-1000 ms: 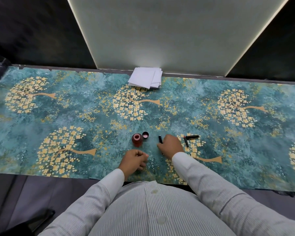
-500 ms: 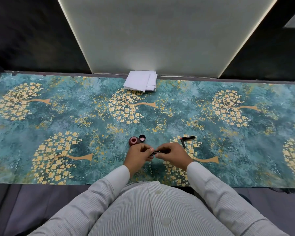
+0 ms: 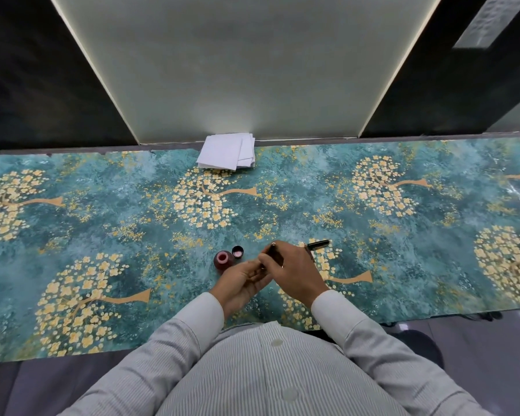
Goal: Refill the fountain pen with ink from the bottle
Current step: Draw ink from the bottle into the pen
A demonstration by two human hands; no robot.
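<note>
A small dark red ink bottle (image 3: 223,259) stands open on the patterned table, its black cap (image 3: 237,252) lying just behind it to the right. My right hand (image 3: 291,273) holds a short black pen part (image 3: 273,253) that points up and away. My left hand (image 3: 243,280) meets it from below, fingertips pinching the lower end of that same part. Both hands hover just right of the bottle. Another black pen piece (image 3: 318,244) lies on the table behind my right hand.
A stack of white paper sheets (image 3: 227,151) lies at the back edge of the teal floral table cover (image 3: 102,223), against a pale upright panel (image 3: 237,70). The table's near edge runs just in front of my body.
My right hand picked the black pen part up off the table and brought it to my left hand. The part now tilts upward instead of lying level between the hands.
</note>
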